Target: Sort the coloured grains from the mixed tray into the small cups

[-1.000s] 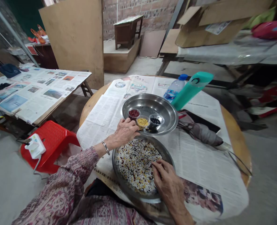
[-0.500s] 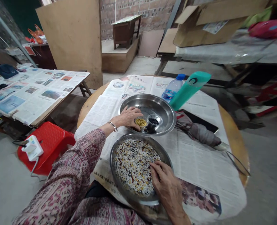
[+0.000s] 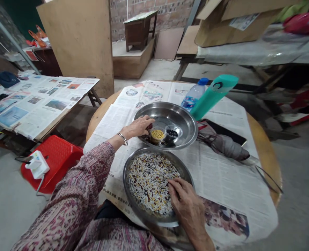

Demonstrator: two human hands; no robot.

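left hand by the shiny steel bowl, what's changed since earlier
The left hand moved forward, from the near rim of the round steel bowl to the clear cup of dark red beans, now partly covering it. The right hand stayed at the mixed grains and beans in the round steel pan.

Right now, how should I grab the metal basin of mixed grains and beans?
I'd hold the metal basin by its rim, at left and right together, coming from the near side. It is wide and round, its far edge sits close to the second basin, and the loose mixed grains and beans could spill if it tilts.
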